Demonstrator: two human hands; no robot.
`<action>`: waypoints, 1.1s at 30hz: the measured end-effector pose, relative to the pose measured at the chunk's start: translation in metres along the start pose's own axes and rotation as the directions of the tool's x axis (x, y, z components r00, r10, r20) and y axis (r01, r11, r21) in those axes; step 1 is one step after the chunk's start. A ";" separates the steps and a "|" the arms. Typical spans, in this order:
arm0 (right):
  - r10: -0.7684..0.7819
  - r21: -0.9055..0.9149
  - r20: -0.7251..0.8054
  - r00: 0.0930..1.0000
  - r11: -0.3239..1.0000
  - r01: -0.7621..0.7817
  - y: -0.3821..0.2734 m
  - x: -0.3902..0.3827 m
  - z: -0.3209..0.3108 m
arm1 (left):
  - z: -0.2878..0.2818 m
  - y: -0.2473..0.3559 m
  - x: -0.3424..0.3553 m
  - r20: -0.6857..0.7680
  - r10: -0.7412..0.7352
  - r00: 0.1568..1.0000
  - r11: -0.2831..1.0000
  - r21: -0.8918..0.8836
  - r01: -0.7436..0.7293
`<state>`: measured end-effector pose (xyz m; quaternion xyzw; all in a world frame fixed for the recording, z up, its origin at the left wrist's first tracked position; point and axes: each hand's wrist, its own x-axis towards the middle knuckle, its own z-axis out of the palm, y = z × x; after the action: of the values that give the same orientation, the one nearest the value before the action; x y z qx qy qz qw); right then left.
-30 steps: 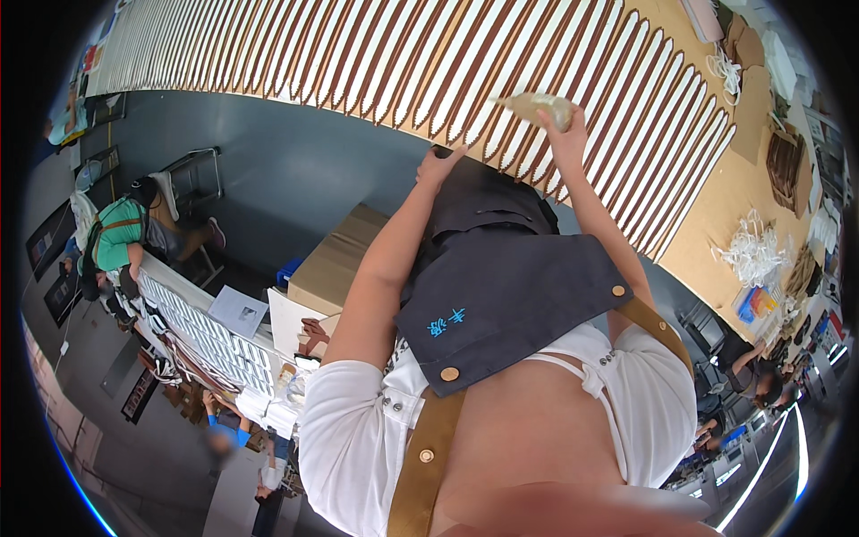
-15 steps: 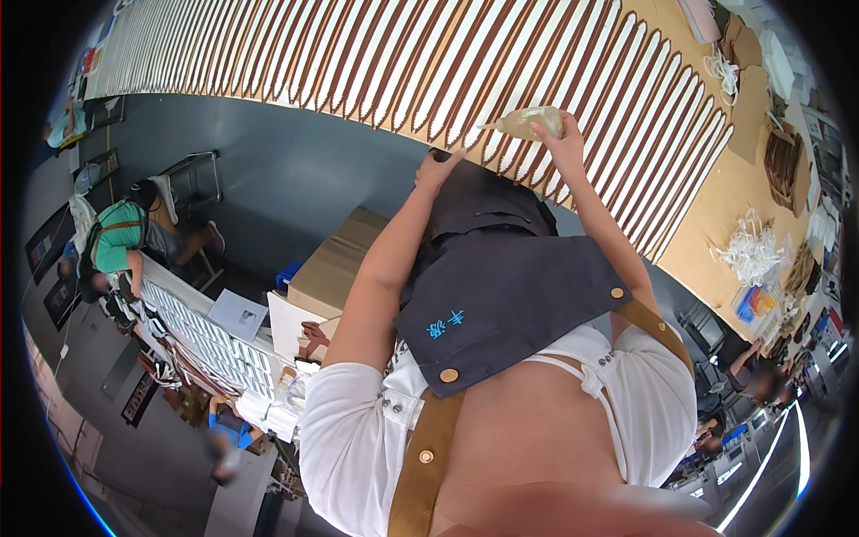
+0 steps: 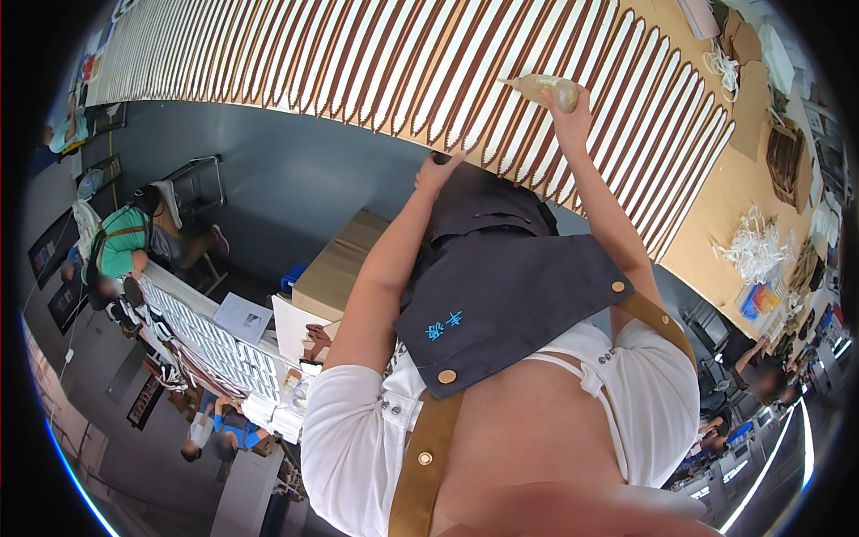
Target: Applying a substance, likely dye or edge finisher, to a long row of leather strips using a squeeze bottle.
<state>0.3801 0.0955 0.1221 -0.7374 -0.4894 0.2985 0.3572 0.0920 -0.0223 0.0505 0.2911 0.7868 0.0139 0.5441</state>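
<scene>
My right hand (image 3: 573, 116) is closed around a translucent squeeze bottle (image 3: 548, 89) with a narrow nozzle pointing left. The bottle hangs tilted over a long row of strips (image 3: 501, 67), white on top with brown strips between them and pointed near ends. They lie side by side across the tan table (image 3: 716, 188). At the table's near edge is my left hand (image 3: 436, 174), with thumb and forefinger apart and nothing visible between them. Its other fingers are partly hidden. Whether the nozzle touches a strip, I cannot tell.
At the right end of the table lie a tangle of white cords (image 3: 756, 249) and a brown bundle (image 3: 784, 166). A cardboard box (image 3: 338, 268) stands left of me. Farther left, a person in green (image 3: 123, 242) is beside another worktable (image 3: 201, 336).
My right hand has carried the squeeze bottle away from the near edge, farther over the strips. My left hand has stayed at the table edge.
</scene>
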 end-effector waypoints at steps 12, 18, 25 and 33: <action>0.194 0.647 0.535 0.822 0.532 -0.546 0.019 0.008 -0.047 | 0.008 -0.009 0.008 0.082 0.067 0.994 0.955 -0.293 -0.041; 0.076 0.187 0.045 0.996 0.979 -0.083 0.026 0.018 -0.040 | 0.039 -0.017 0.013 0.157 0.082 0.984 0.981 -0.186 -0.052; 0.028 0.123 0.009 1.000 0.992 -0.029 0.032 0.017 -0.032 | 0.043 -0.002 0.001 0.126 0.101 0.987 0.992 -0.087 -0.090; 0.013 0.019 0.087 0.996 1.000 -0.014 0.029 0.010 -0.034 | 0.040 0.001 -0.004 0.073 0.106 0.992 0.994 -0.015 -0.105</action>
<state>0.4249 0.0891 0.1168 -0.7234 -0.4965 0.3376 0.3408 0.1283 -0.0349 0.0375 0.3297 0.7494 0.0364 0.5730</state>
